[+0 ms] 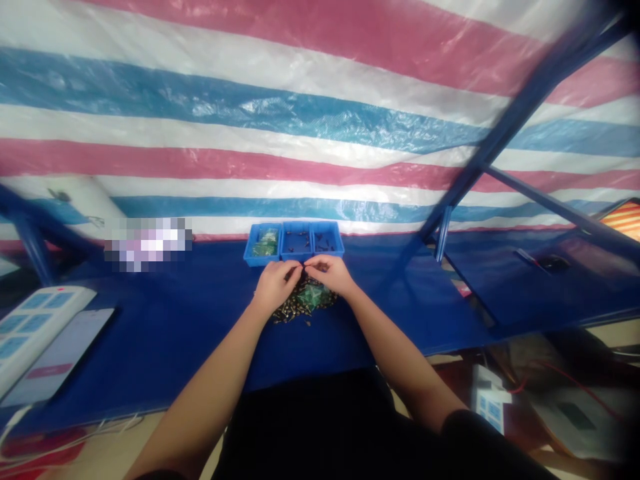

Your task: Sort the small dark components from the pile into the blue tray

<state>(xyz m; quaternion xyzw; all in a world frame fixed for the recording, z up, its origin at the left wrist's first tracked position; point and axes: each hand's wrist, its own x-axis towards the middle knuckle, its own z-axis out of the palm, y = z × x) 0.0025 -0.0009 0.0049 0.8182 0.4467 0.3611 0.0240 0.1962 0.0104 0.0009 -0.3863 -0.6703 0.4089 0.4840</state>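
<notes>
My left hand (pixel 275 283) and my right hand (pixel 331 272) meet at the fingertips, both pinched, over a heap of small brass-coloured metal parts (pixel 293 308). Between the fingertips is something dark and tiny, too small to name. A green-tinted clear plastic bag (pixel 315 295) lies on the heap, below my right hand. Just beyond my hands stand three blue bins in a row: the left bin (pixel 249 256) holds green plastic packets (pixel 267 241). A few small dark parts lie in the middle bin (pixel 295 248) and the right bin (pixel 327 239).
The blue table (pixel 200 333) backs onto a striped plastic sheet (pixel 300 120). At the left lie a white power strip (pixel 45 300) and a phone (pixel 65 357) with a cable. A blue metal frame (pixel 470 180) rises at the right. A pixelated patch covers something at back left.
</notes>
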